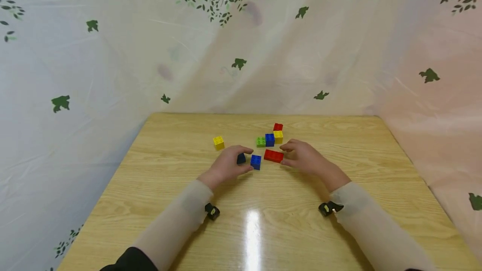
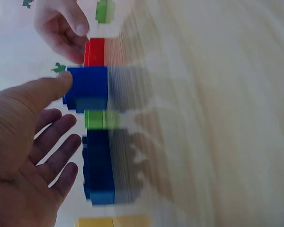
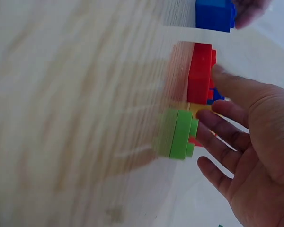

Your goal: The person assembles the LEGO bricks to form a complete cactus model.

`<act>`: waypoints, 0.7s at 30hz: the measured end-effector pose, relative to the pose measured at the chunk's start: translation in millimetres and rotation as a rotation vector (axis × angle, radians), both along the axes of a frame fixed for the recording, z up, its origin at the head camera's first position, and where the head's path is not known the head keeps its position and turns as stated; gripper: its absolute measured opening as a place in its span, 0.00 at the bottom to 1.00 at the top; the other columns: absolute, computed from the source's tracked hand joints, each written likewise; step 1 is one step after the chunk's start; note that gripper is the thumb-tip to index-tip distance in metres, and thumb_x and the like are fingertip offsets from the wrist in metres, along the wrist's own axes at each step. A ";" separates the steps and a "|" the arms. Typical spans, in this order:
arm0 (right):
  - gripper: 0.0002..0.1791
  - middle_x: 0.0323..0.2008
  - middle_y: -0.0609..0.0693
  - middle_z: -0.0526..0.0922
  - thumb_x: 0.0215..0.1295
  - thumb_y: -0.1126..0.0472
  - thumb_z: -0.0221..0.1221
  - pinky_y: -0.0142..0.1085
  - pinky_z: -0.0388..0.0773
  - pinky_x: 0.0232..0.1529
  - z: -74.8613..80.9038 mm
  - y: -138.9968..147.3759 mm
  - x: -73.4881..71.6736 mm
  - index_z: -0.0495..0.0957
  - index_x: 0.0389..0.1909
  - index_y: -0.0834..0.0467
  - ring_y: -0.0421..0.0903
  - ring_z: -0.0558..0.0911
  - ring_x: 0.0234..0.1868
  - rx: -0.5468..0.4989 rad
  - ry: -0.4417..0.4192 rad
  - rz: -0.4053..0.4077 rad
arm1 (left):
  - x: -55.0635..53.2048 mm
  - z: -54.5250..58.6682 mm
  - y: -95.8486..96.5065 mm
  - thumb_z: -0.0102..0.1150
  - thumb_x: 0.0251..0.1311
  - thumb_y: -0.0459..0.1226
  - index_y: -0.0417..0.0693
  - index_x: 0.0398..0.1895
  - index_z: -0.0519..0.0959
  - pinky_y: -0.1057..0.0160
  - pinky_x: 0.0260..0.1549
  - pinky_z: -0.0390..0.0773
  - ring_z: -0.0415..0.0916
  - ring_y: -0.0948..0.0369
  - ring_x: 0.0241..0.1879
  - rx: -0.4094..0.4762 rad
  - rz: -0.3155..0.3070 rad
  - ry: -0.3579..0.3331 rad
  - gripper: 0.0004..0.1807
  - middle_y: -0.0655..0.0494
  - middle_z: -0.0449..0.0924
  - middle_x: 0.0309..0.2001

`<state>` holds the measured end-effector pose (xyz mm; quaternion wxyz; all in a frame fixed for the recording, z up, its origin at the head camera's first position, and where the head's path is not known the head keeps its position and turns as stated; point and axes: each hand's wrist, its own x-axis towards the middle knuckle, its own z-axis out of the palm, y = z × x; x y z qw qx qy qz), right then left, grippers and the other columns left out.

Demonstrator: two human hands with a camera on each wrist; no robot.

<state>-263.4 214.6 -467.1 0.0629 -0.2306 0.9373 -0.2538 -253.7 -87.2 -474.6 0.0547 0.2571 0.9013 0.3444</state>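
In the head view my left hand is over the table's middle, thumb and fingers spread apart. A blue brick lies just off its thumb tip; the left wrist view cannot settle whether they touch. A longer dark blue brick sits by the left fingers, partly hidden by the hand in the head view. My right hand has loosely bent fingers with nothing between them. Its thumb is at the end of a red brick, contact unclear. A green brick stands near the right fingers.
Behind the hands sit a small green brick, a blue brick, a yellow brick and a red brick. Another yellow brick stands at left. Leaf-print sheeting surrounds the wooden table.
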 end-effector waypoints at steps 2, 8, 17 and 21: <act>0.26 0.52 0.52 0.82 0.68 0.56 0.71 0.51 0.82 0.59 0.0 -4.0 -1.5 0.80 0.63 0.64 0.52 0.83 0.53 0.009 0.008 0.018 | -0.8 -0.2 6.3 0.75 0.64 0.41 0.46 0.67 0.79 0.52 0.70 0.70 0.73 0.53 0.68 -0.016 0.002 0.010 0.29 0.54 0.79 0.66; 0.27 0.47 0.52 0.82 0.67 0.57 0.72 0.48 0.82 0.53 -1.0 -12.4 -4.9 0.81 0.63 0.65 0.50 0.81 0.45 0.040 0.029 0.043 | -3.0 -1.5 19.0 0.76 0.63 0.42 0.49 0.67 0.80 0.54 0.67 0.74 0.75 0.55 0.65 -0.068 0.020 0.019 0.29 0.55 0.80 0.65; 0.27 0.49 0.53 0.83 0.68 0.54 0.72 0.48 0.81 0.53 -3.0 -19.8 -8.7 0.81 0.62 0.63 0.50 0.80 0.44 0.045 -0.002 0.002 | -4.6 -3.5 25.0 0.75 0.64 0.40 0.50 0.65 0.82 0.58 0.58 0.81 0.80 0.58 0.56 -0.056 0.029 -0.024 0.26 0.55 0.83 0.58; 0.27 0.51 0.54 0.83 0.68 0.52 0.72 0.51 0.79 0.57 -3.9 -23.4 -10.0 0.82 0.62 0.62 0.52 0.80 0.48 0.082 0.017 -0.009 | -2.6 -4.7 27.7 0.74 0.64 0.40 0.51 0.62 0.84 0.58 0.56 0.81 0.80 0.59 0.54 -0.037 0.030 -0.044 0.23 0.57 0.83 0.56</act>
